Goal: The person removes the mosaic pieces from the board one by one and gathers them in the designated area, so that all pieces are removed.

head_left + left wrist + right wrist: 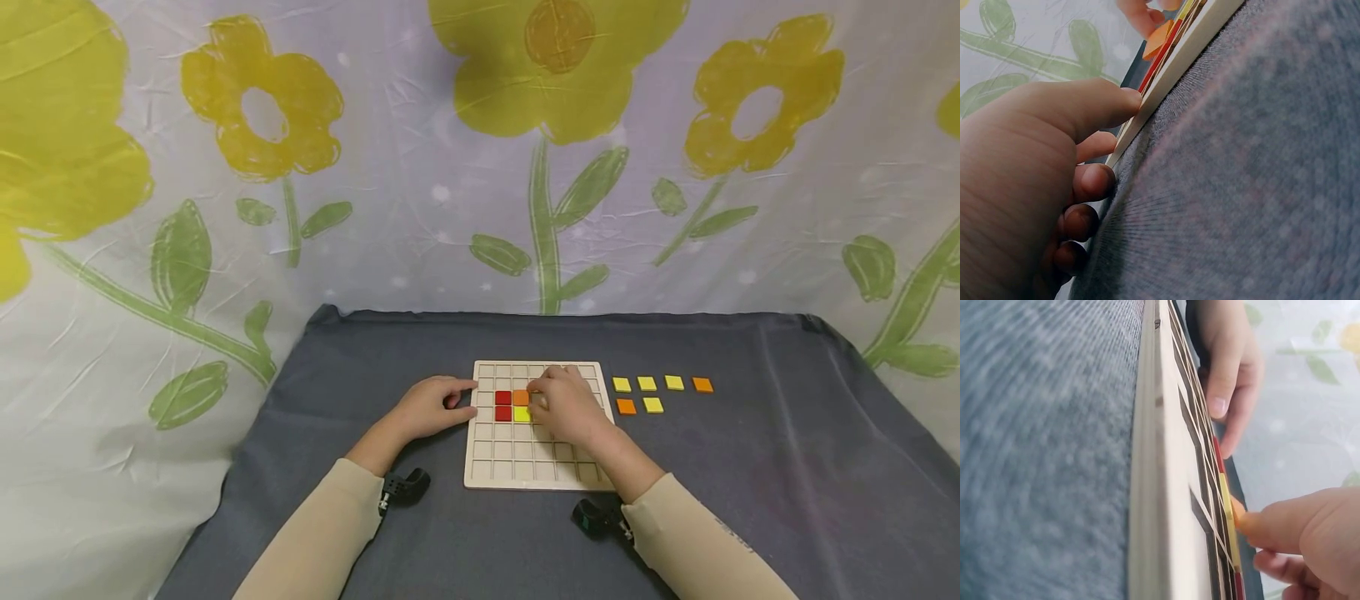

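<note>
A pale wooden grid board (502, 473) lies on the dark cloth. On it are two red tiles (503, 406) in one column, with a yellow tile (521, 414) beside the lower one. My right hand (573, 408) pinches an orange tile (521, 397) above the yellow one; the left wrist view shows this orange tile (1159, 40) tilted. Some squares are hidden beneath that hand, though the right wrist view shows another red tile (1239, 586) past the yellow. Thumb and index fingertips of my left hand (429, 406) touch the board's left edge, the other fingers loosely bent.
Right of the board lie loose tiles in two rows: several yellow tiles (647, 383) and two orange tiles (702, 385). Dark cloth (780, 467) covers the table. A flower-printed curtain (405, 183) hangs behind it. Each wrist carries a small black camera (407, 487).
</note>
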### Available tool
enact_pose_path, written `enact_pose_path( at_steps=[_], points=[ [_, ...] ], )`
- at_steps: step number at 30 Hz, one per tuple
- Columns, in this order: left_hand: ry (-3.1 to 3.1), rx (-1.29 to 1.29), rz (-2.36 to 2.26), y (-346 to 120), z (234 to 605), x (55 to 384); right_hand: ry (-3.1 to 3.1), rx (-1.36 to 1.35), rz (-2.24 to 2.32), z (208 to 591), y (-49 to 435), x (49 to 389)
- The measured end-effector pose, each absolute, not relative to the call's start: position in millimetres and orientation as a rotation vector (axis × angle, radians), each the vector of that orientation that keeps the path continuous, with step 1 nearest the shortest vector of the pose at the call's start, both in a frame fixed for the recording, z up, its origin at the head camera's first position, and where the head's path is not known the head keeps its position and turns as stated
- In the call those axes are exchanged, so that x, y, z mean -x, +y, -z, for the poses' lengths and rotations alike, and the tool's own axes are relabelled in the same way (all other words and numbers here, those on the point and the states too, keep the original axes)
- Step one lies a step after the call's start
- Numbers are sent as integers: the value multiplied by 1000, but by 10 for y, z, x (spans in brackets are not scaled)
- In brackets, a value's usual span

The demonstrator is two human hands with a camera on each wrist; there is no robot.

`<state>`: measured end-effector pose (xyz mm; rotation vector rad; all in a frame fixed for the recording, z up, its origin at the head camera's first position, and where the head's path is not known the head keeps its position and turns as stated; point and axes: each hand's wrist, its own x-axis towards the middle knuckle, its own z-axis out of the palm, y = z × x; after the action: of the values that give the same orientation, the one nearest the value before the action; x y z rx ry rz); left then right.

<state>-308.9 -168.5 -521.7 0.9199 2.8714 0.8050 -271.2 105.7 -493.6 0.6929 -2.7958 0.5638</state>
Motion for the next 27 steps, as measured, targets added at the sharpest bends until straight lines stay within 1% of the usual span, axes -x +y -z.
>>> enact_pose_path(
  at_steps=[17, 27],
  points=[
    [2891, -943, -810, -1675, 5227, 3095, -2652, -655, -421, 4989, 1051, 2726],
    [2874, -916, -808, -1674, 5209, 3081, -2685, -600, -611, 4759, 1156, 2685]
  ],
)
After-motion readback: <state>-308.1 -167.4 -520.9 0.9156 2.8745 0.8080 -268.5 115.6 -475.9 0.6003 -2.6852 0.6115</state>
